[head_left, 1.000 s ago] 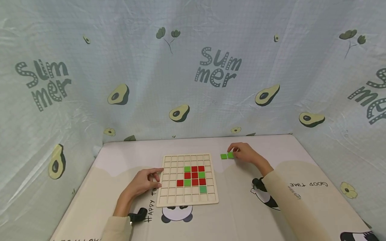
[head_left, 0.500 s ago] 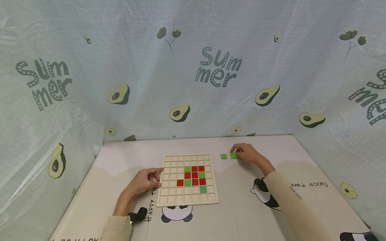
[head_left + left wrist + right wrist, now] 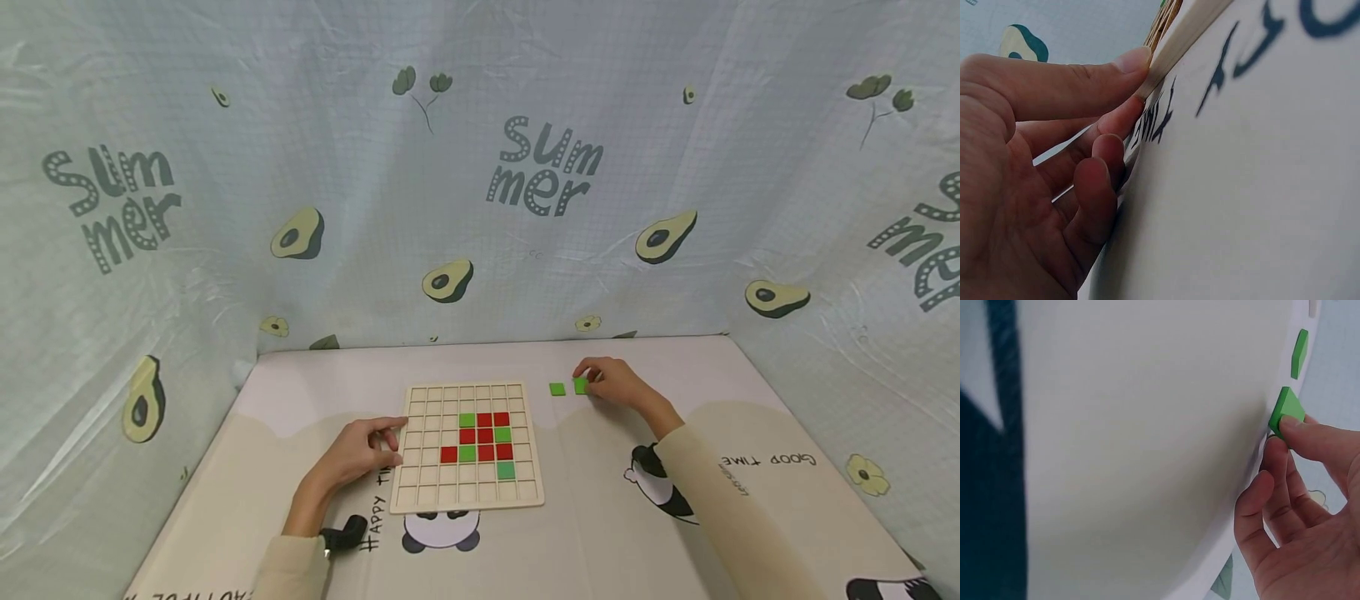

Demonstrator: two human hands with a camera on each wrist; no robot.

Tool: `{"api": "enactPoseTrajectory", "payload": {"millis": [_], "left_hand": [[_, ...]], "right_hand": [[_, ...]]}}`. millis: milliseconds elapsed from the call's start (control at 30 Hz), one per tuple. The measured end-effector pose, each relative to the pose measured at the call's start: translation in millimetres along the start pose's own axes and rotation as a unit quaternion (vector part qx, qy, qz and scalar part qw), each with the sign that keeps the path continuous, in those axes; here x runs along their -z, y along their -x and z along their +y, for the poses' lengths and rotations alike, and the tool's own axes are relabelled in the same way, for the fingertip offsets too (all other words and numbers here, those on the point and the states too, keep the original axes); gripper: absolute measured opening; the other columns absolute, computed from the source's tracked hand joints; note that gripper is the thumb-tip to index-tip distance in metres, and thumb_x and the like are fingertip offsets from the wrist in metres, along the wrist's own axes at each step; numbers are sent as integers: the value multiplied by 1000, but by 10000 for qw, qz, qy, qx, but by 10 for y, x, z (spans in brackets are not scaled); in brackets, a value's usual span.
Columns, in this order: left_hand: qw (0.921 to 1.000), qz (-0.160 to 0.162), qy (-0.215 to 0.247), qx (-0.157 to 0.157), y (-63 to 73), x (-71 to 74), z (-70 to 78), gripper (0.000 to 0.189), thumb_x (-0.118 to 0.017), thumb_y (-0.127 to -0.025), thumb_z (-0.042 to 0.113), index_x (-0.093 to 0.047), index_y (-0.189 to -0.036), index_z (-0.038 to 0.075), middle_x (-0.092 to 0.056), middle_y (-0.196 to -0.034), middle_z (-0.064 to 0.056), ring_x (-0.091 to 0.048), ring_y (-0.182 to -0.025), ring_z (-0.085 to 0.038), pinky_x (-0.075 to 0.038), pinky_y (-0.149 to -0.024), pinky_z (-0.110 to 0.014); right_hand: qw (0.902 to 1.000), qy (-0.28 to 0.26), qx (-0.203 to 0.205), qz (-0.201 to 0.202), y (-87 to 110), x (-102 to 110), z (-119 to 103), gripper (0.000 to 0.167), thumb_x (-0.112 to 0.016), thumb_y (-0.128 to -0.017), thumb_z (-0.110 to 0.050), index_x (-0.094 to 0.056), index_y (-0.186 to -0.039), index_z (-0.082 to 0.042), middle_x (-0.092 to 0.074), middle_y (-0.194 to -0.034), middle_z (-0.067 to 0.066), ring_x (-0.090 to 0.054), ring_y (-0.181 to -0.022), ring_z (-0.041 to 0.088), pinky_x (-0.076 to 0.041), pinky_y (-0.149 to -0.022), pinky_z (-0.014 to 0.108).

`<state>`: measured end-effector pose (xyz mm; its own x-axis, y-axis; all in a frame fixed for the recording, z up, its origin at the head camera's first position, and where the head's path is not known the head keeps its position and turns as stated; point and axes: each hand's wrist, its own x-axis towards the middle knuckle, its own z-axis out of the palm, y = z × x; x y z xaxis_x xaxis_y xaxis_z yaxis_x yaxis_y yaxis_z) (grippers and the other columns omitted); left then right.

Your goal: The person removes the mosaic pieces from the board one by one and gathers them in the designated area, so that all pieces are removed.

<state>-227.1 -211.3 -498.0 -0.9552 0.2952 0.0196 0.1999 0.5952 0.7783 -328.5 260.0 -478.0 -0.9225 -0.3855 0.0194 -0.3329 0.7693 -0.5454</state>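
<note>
My right hand pinches a green square tile between thumb and fingers, right of the board. In the right wrist view the thumb lies on that tile, which is tilted at the table surface. A second loose green tile lies flat just to its left. The pale wooden grid board bears several red and green tiles in its squares. At its left side, my left hand touches the edge with index finger and thumb. The left wrist view has the thumb against the board's edge.
A printed cloth with pandas and lettering covers the table. Hanging sheets with avocado prints enclose the back and both sides. A black strap-like object sits at my left wrist.
My right hand has slid the nearer green tile a little to the right, away from the other one, and the tile has since tilted up. My left hand stays at the board's edge.
</note>
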Motion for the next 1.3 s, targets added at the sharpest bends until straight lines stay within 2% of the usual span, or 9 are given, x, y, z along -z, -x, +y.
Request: {"api": "enactPoseTrajectory", "payload": {"millis": [333, 433, 733, 867, 1000, 1300], "left_hand": [[10000, -5, 37, 3, -1, -4, -7, 61, -82, -77, 5, -65, -135, -4, -66, -86, -3, -47, -65, -8, -38, -60, -22], [10000, -12, 53, 10, 0, -8, -8, 61, -82, -77, 6, -65, -135, -4, -66, -86, -2, -47, -65, -8, -38, -60, -22], [10000, 52, 41, -33, -5, -3, -16, 60, -82, -77, 5, -65, -134, -4, -66, -85, -2, -47, -64, -8, -37, -59, -22], [10000, 52, -8, 10, -5, -6, -18, 60, -82, -78, 6, -65, -135, -3, -66, -86, -2, -48, -64, -8, -37, -59, -22], [10000, 57, -45, 34, -2, -9, -16, 60, -82, -78, 6, -65, -135, -2, -66, -86, -2, -48, -64, -8, -38, -60, -22], [10000, 39, -31, -47, -2, -1, -9, 61, -82, -78, 7, -65, -135, -2, -66, -86, -2, -48, -64, -7, -38, -60, -22]], "right_hand": [[9999, 165, -49, 14, -23, -12, 13, 20, -66, -89, -1, -75, -107, -4, -72, -101, 16, -67, -91, 28, -53, -81, 43], [9998, 191, -98, -2, -20, -11, 11, 21, -66, -90, -1, -76, -108, -3, -72, -102, 16, -66, -93, 28, -52, -82, 42], [9999, -76, -92, 36, 5, -4, 13, 24, -67, -91, -2, -74, -113, -1, -71, -102, 18, -65, -85, 24, -51, -70, 32], [9998, -161, -97, 8, 8, 0, 22, 26, -72, -89, -9, -73, -115, -2, -71, -105, 17, -66, -89, 26, -52, -75, 36], [9999, -87, -57, -45, 7, 7, 23, 28, -74, -86, -9, -74, -113, -2, -71, -105, 17, -66, -94, 28, -52, -80, 40], [9998, -82, -162, -108, -10, 1, 25, 24, -74, -86, -4, -75, -109, -1, -70, -104, 16, -65, -93, 26, -52, -77, 36]]}}
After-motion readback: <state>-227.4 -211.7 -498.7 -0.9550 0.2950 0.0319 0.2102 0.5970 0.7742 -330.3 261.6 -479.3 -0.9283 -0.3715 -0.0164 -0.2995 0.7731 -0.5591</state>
